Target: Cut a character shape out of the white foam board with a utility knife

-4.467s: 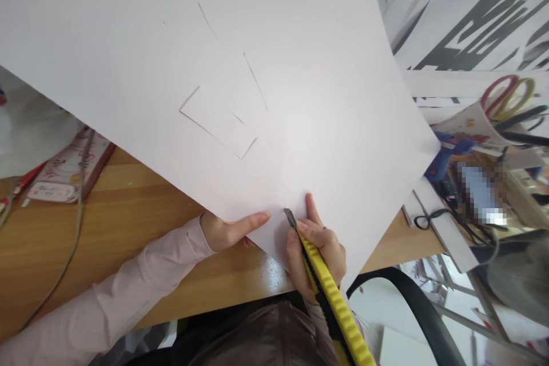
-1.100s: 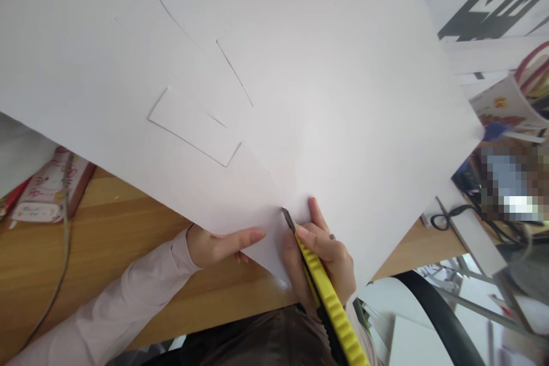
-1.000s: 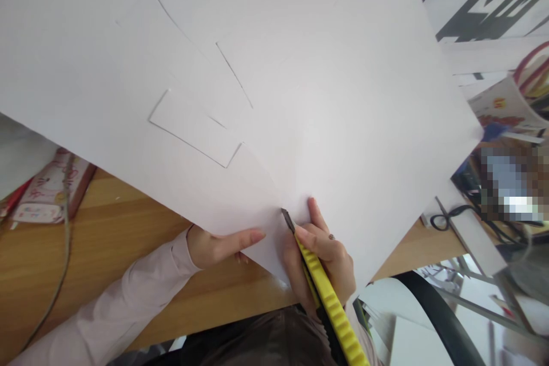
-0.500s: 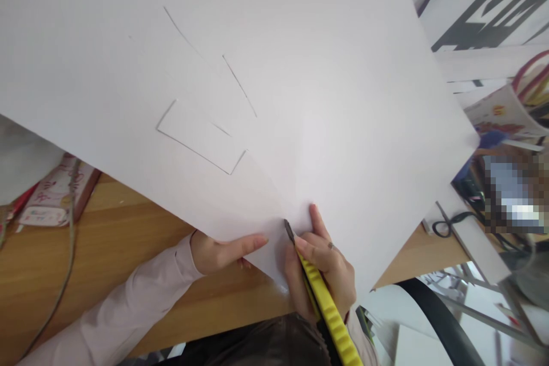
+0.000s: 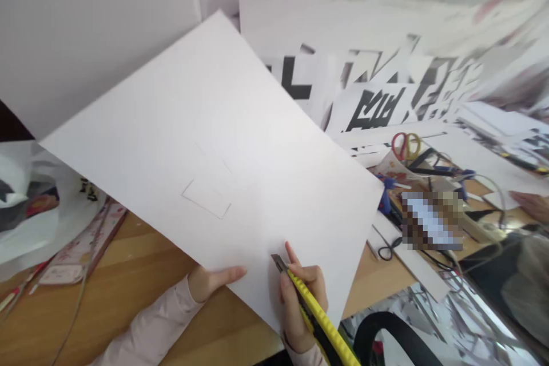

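Note:
A large white board [image 5: 257, 120], thick paper or foam sheet, is tilted in front of me, with several short cut lines near its middle. My left hand [image 5: 218, 285] grips its lower left edge, thumb on top and the other fingers hidden underneath. In my right hand [image 5: 302, 297] is a yellow and black box cutter [image 5: 326, 326], its blade out and pointing up over the board's lower corner. The index finger stretches along the board. Whether the blade touches the surface I cannot tell.
Scissors [image 5: 405, 146] stand in a holder at the right, near cords and a blurred-out device [image 5: 431, 220]. A pink case [image 5: 81, 257] and a cable lie on the wooden table [image 5: 163, 274] at left. Another person's hand [image 5: 532, 204] is at far right. Cut paper scraps litter the floor.
My view has lifted and drawn back, so the whole board and the wall behind now show. The blade appears turned slightly more to the left. Both hands keep their holds.

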Demonstrator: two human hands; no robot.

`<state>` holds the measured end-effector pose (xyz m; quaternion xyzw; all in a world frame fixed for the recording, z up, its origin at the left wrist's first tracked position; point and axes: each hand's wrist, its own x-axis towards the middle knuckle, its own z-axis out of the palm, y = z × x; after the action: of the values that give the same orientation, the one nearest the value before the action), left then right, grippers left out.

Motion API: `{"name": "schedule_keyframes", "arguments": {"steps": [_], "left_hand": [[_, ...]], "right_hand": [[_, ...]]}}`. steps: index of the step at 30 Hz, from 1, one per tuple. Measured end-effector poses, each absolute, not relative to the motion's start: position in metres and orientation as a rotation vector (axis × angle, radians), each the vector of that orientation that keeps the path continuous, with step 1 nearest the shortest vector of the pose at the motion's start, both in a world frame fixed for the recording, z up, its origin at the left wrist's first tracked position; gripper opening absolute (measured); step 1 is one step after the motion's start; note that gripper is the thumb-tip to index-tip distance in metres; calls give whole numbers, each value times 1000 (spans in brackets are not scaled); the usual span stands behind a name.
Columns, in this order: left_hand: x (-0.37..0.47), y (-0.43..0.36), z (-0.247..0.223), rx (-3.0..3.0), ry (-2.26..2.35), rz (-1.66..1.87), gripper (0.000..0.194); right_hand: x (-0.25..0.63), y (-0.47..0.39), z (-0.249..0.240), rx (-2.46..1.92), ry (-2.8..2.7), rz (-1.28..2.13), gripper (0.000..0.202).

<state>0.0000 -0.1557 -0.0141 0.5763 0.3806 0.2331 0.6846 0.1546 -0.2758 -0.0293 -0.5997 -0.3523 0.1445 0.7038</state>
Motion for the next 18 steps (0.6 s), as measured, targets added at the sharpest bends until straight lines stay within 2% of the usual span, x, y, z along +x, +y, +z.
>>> {"name": "schedule_keyframes", "arguments": {"steps": [10, 16, 18], "left_hand": [[6, -183, 17, 1228, 828, 604, 74], [-22, -193, 25, 1178, 897, 619, 61], [-33, -195, 27, 1193, 916, 606, 62]], "right_hand": [[154, -281, -25, -1227, -726, 230, 16], [153, -313, -1, -1105, -642, 260, 15], [157, -323, 8, -1071, -653, 226, 15]]}}
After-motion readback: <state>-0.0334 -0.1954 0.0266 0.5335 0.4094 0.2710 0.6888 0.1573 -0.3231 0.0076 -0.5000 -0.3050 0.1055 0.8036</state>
